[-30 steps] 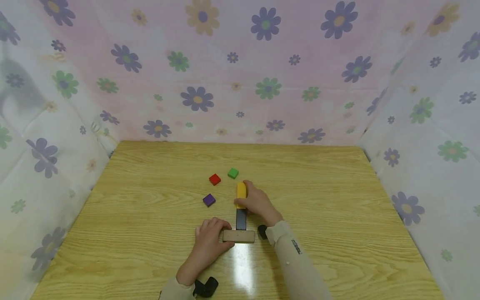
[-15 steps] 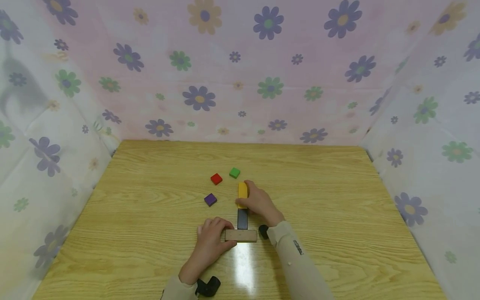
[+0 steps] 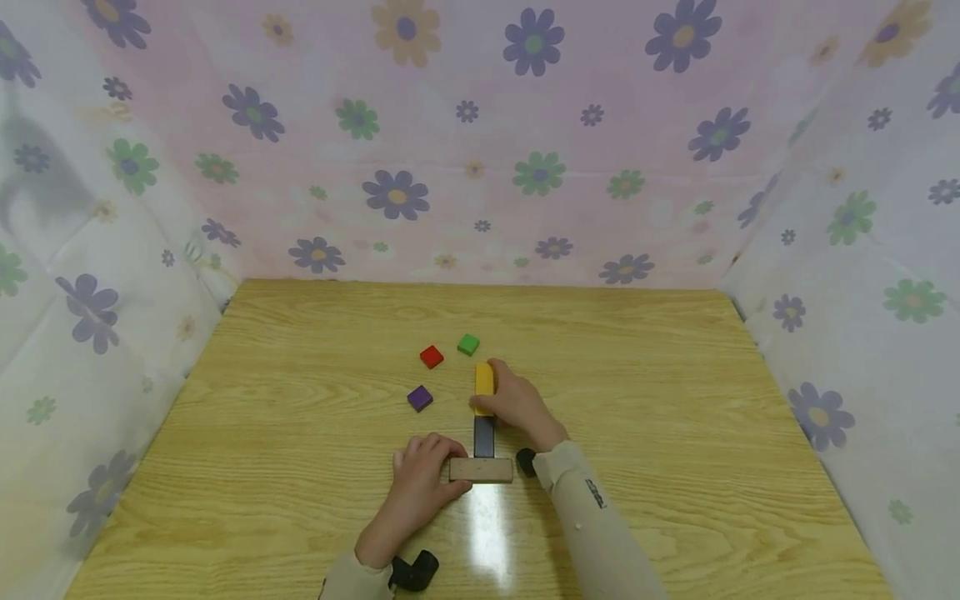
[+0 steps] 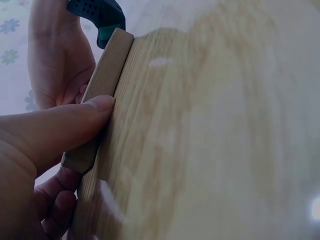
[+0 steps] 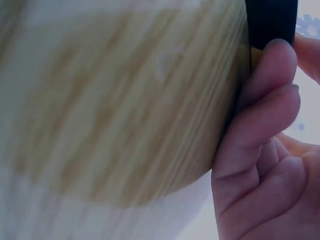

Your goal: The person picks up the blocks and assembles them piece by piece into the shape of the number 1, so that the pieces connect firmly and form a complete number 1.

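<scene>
My left hand (image 3: 420, 475) pinches the left end of a plain wooden block (image 3: 491, 471), thumb on the near side and fingers on the far side. In the left wrist view, the thumb presses along this wooden block (image 4: 107, 70) on the tabletop. A black block (image 3: 484, 437) meets its far side, forming a stem. Beyond it, end to end, lies a yellow block (image 3: 483, 379), which my right hand (image 3: 519, 407) grips from the right between thumb and fingers. The right wrist view shows curled fingers (image 5: 260, 117) beside the black block (image 5: 271, 20); the yellow one is mostly hidden there.
Left of the yellow block lie small square tiles: green (image 3: 468, 344), red (image 3: 432, 357) and purple (image 3: 420, 398). Black wrist devices (image 3: 415, 572) sit by both wrists. Flowered cloth (image 3: 480, 150) encloses the wood-grain table (image 3: 300, 333) at the back and sides.
Both hands keep their holds and the blocks stay in place. Only the head view shifts very slightly.
</scene>
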{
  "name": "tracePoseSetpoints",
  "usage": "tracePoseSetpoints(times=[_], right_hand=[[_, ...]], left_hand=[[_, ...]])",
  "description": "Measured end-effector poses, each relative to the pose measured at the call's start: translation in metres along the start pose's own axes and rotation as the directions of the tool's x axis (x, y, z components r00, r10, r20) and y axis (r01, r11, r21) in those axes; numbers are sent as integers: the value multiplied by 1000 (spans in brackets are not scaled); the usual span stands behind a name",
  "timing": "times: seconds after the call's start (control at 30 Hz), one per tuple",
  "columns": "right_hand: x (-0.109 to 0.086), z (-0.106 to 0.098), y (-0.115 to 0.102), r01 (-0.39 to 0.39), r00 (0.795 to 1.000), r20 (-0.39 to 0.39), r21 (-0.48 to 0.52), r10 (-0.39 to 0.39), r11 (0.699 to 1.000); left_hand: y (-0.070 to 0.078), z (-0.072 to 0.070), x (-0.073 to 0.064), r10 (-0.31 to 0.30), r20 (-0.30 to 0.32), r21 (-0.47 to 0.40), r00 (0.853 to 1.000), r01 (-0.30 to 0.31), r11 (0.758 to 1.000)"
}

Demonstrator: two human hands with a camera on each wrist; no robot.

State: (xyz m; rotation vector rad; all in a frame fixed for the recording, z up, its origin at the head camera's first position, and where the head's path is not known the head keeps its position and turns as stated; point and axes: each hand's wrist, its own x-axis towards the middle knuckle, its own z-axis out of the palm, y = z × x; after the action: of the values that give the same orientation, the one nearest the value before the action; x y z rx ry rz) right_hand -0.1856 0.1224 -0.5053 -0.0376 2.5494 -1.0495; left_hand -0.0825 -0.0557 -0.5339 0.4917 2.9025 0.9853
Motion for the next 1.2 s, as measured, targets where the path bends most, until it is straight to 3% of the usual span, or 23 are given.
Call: tracePoseSetpoints(times=[0.17, 0.43, 1.2], right_hand=[[0, 0, 0, 19, 1000, -3, -1, -19, 1000], [-4, 3, 2, 43, 999, 20, -25, -42, 999], [-6, -4, -2, 19, 1000, 15, 32, -19, 999]], left_hand=[[0, 0, -1, 7, -17, 1, 1000, -7, 1000], [0, 2, -6, -32, 20, -18, 999, 32, 999], [0, 0, 0, -4, 0, -2, 1000, 4, 1000]])
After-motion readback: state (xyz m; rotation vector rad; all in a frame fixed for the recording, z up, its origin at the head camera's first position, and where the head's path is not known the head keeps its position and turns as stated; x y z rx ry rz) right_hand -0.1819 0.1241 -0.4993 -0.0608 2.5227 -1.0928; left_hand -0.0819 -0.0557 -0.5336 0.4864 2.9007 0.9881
